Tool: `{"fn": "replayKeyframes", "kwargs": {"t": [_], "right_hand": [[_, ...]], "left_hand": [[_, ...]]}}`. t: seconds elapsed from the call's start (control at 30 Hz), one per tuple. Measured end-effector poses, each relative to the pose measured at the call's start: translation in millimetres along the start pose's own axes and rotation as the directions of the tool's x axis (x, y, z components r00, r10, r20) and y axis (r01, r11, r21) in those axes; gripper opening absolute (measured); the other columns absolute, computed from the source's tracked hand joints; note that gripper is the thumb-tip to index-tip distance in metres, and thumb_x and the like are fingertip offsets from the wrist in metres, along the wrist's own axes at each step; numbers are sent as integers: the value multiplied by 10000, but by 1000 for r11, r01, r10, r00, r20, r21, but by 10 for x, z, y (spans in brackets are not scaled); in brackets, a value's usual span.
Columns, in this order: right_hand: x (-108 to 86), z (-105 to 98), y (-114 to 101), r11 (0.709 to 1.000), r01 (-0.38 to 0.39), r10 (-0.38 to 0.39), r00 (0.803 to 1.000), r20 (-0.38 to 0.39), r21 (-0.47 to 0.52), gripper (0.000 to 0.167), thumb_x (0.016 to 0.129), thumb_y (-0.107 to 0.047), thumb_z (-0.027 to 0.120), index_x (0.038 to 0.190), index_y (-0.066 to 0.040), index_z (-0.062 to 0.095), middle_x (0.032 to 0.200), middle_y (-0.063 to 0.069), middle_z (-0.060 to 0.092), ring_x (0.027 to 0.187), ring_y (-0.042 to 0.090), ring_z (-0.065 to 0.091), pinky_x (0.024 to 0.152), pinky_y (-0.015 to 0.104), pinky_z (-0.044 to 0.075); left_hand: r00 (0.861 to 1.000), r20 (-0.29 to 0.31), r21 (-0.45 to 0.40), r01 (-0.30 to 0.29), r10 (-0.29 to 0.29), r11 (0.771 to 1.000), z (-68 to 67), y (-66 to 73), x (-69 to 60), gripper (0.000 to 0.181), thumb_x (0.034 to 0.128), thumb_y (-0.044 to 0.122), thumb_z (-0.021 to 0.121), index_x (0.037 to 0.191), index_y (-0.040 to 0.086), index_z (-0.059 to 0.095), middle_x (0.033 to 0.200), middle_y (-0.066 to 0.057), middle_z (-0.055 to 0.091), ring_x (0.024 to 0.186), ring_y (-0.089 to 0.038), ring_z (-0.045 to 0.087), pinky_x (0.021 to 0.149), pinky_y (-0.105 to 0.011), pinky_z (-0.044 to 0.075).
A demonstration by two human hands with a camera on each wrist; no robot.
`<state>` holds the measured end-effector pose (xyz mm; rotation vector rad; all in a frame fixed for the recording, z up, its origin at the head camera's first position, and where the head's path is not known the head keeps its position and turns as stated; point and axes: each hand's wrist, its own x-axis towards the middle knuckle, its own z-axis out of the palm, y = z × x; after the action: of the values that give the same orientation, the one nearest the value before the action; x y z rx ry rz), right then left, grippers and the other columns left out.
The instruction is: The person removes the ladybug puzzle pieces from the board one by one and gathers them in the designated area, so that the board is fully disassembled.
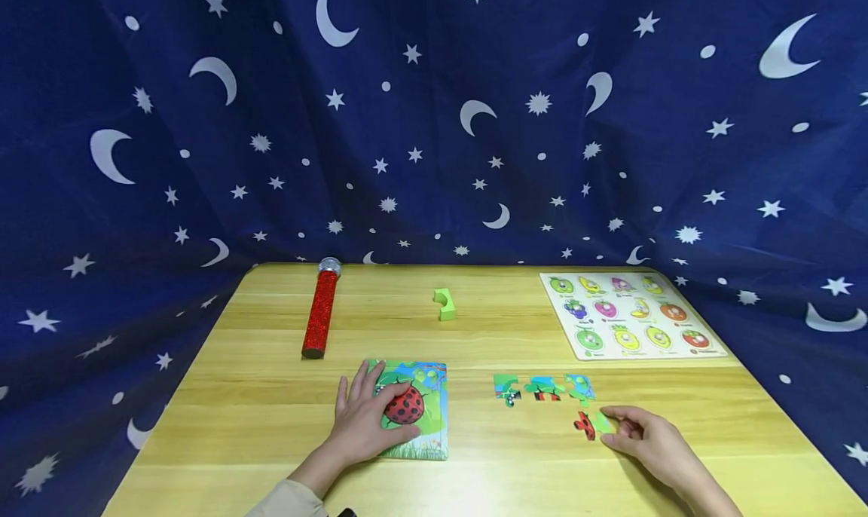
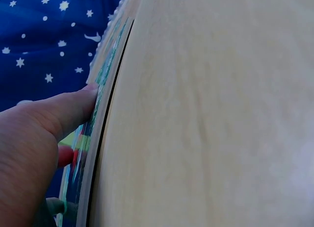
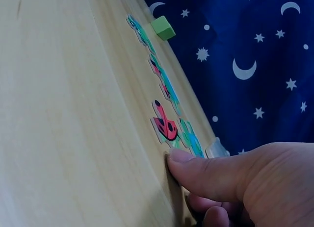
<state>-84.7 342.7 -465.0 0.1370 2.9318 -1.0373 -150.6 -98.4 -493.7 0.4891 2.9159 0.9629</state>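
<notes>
My left hand rests with spread fingers on a square ladybug puzzle in the head view. In the left wrist view, the thumb of that left hand lies on the surface of the puzzle, which is seen nearly edge-on. On the right, my right hand pinches the green edge of a puzzle piece between thumb and fingers. This piece shows red with black spots in the right wrist view. Just beyond it lie a left loose piece, a middle piece and a right piece.
A red glittery microphone lies at the back left of the wooden table. Further back in the middle is a green arch block. A white fruit-picture board lies at the back right. Behind hangs a blue star curtain.
</notes>
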Motion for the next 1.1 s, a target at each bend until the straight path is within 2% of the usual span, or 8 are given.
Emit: {"fn": "replayKeyframes", "kwargs": {"t": [0.3,0.87,1.1], "right_hand": [[28,9,-12,999,-50,50,998,25,6,492,826,-236,776,1240,-4,644,775,-31,537,638,9,426,604,203,342],[28,5,18,998,-57,58,998,11,-28,503,824,-263,783,1241,-16,649,773,-29,534,636,7,420,590,208,333],[16,8,20,998,-63,63,998,14,17,535,825,-245,783,1267,9,620,783,-23,532,639,7,422,581,209,340]], "left_hand": [[1000,-1,0,0,0,1000,-10,-13,0,710,722,619,758,1321,266,614,1614,-157,261,1522,-421,68,1165,-684,-37],[1000,-5,-1,-7,7,1000,-3,-16,8,711,719,618,763,1322,273,611,1614,-157,263,1522,-421,72,1161,-689,-31],[1000,-1,-16,-3,3,1000,-17,9,-8,705,719,611,765,1317,268,616,1611,-162,267,1523,-422,68,1160,-693,-33]]}}
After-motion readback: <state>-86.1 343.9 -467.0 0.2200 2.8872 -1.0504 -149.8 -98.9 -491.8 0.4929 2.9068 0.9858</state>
